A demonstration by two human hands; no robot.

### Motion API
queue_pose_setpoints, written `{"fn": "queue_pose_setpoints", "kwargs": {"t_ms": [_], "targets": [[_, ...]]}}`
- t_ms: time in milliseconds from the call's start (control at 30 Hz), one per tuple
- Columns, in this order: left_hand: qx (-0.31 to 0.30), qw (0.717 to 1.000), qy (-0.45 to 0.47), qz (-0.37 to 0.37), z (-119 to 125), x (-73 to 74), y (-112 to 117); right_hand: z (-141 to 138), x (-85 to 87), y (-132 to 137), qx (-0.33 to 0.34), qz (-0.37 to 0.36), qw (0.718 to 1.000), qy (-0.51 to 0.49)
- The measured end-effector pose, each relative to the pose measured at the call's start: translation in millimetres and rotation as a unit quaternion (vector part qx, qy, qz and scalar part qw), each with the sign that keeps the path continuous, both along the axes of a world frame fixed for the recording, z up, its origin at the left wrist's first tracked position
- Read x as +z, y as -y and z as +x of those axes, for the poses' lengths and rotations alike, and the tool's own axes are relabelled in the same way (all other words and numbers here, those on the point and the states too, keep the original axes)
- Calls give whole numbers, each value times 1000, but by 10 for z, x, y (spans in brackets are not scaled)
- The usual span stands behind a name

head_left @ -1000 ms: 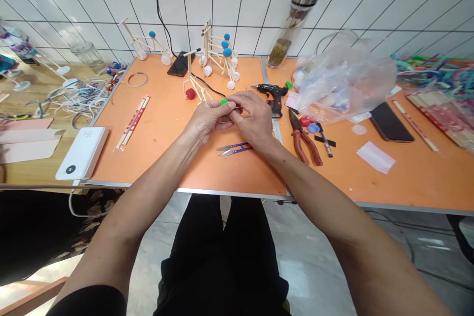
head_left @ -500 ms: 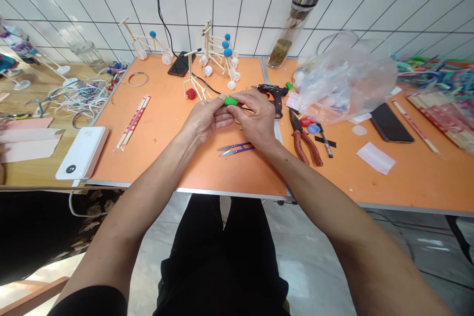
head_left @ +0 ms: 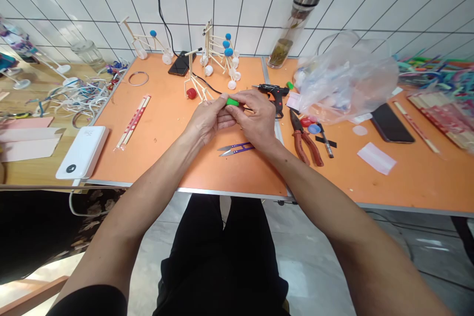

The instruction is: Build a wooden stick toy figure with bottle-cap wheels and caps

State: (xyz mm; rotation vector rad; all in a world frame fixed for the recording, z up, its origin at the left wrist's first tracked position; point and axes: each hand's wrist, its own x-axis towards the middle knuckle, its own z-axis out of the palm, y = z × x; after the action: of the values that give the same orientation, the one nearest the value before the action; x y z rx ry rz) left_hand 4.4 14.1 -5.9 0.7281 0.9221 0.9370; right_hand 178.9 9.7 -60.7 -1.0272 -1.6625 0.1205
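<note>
My left hand (head_left: 208, 119) and my right hand (head_left: 256, 119) meet over the middle of the orange table (head_left: 163, 153), fingertips pinched together on a small green cap (head_left: 232, 101). Both hands are closed around it. A thin dark stick seems to run from the cap under my right fingers, but it is mostly hidden. Purple thread snips (head_left: 237, 148) lie on the table just below my hands. A stick figure with a red cap (head_left: 191, 93) stands just behind my left hand.
A black glue gun (head_left: 273, 93), red pliers (head_left: 304, 142) and a clear plastic bag (head_left: 344, 81) lie to the right. Stick models with blue and white caps (head_left: 220, 57), a phone (head_left: 179, 65) and a glass bottle (head_left: 292, 27) stand at the back. Chopsticks (head_left: 132, 121) and a white power bank (head_left: 83, 152) lie left.
The green cap has shifted slightly right between my fingertips and shows more of its side. My hands have stayed in the same place above the snips.
</note>
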Motion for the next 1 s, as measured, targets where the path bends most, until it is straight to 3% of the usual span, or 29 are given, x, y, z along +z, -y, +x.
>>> {"fn": "queue_pose_setpoints", "kwargs": {"t_ms": [200, 633, 1000], "targets": [[10, 1000, -7, -7, 5, 8, -10, -5, -2, 4, -22, -22, 999, 21], [10, 1000, -9, 3, -32, 18, -12, 25, -34, -9, -21, 10, 999, 29], [13, 998, -24, 48, -45, -18, -67, 42, -20, -53, 33, -2, 997, -64]]}}
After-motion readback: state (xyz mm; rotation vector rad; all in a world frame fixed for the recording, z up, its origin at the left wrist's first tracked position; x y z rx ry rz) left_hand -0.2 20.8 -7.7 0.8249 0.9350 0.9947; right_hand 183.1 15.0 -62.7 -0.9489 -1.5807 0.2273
